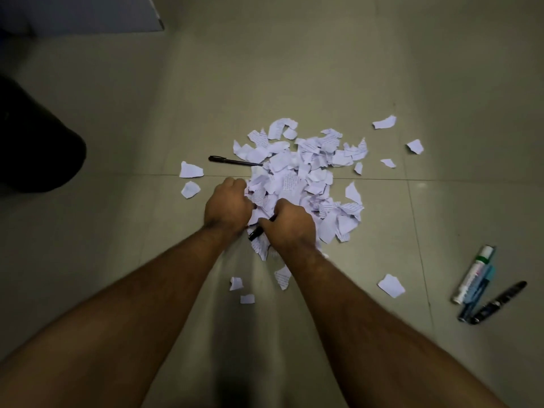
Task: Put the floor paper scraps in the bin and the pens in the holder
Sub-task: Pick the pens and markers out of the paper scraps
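A heap of torn white paper scraps (306,172) lies on the tiled floor in the middle of the view. My left hand (228,206) is curled at the heap's near-left edge, gripping scraps. My right hand (290,225) is beside it, fingers curled round a black pen (257,231) that sticks out toward me from under the hand. Another black pen (234,161) lies on the floor left of the heap, its tip under the scraps. A white marker (474,273), a blue pen (477,293) and a dark pen (499,301) lie together at the right.
Loose scraps are scattered around the heap, such as one at the far right (384,122) and one near my right forearm (391,285). A large dark object (38,142) stands at the left edge. A pale panel (79,13) is at the top left.
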The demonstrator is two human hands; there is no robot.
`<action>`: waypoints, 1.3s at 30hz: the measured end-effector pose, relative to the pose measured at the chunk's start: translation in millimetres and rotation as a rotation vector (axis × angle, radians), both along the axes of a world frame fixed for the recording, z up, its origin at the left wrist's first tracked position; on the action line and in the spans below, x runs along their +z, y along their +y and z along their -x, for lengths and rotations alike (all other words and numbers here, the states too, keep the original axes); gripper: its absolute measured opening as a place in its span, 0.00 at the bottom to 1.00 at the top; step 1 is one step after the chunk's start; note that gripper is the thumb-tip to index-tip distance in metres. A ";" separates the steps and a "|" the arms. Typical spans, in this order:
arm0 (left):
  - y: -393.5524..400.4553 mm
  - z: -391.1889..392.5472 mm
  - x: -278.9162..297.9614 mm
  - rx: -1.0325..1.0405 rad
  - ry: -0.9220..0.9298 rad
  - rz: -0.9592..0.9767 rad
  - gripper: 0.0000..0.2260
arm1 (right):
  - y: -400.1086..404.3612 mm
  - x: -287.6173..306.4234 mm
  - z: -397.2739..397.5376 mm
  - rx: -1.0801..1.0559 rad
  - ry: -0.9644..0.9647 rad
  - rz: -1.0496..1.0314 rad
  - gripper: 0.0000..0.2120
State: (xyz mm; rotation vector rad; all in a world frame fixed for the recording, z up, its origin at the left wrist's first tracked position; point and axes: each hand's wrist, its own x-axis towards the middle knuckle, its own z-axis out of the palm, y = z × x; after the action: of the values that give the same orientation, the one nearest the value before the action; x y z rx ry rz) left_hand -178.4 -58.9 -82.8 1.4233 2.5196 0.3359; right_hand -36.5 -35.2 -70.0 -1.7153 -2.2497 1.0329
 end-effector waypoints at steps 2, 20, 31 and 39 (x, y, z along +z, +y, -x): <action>7.7 3.5 -2.6 -0.066 0.084 0.037 0.11 | -1.8 -3.6 6.6 -0.011 -0.037 -0.003 0.18; 61.2 24.6 3.5 -0.098 0.303 0.268 0.13 | 8.7 9.7 24.7 -0.263 -0.013 0.178 0.20; 49.8 -4.0 42.7 0.077 -0.026 -0.092 0.11 | 8.1 35.5 -4.9 -0.474 0.432 0.129 0.12; 68.4 -124.0 69.3 0.085 -0.600 -0.103 0.06 | 34.6 41.0 -102.2 -0.774 0.418 0.075 0.14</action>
State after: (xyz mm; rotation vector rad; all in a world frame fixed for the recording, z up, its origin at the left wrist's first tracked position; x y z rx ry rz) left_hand -54.5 9.6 -13.5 1.0416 2.0891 0.7850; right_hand 65.7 -0.6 -29.0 -1.9116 -1.1466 1.1244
